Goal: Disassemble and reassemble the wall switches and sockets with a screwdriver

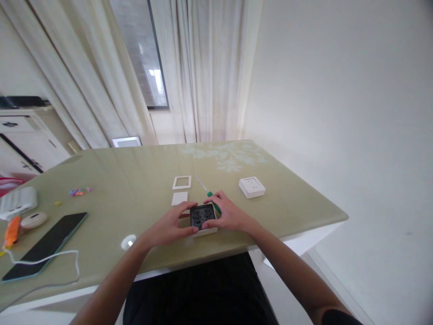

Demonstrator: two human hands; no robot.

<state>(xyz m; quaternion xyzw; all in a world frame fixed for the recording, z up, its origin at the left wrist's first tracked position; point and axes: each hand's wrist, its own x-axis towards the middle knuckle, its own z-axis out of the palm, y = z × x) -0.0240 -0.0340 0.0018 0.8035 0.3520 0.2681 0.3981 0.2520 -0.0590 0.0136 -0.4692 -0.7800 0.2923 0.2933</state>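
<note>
Both of my hands hold a square wall socket module (pixel 202 217) with a dark open face and white base, near the front edge of the olive table (pixel 135 180). My left hand (pixel 169 228) grips its left side, thumb and fingers curled round it. My right hand (pixel 228 214) grips its right side. A green-handled screwdriver (pixel 209 192) lies just behind my right hand. A white square frame (pixel 181 182) and a white flat cover plate (pixel 179 198) lie behind the module.
A complete white socket (pixel 252 187) sits to the right. At the left lie a dark tablet (pixel 43 246) with a white cable (pixel 50 259), a white case (pixel 18 202), small coloured bits (pixel 79 192) and a white round cap (pixel 128 242). Curtains and a wall stand behind.
</note>
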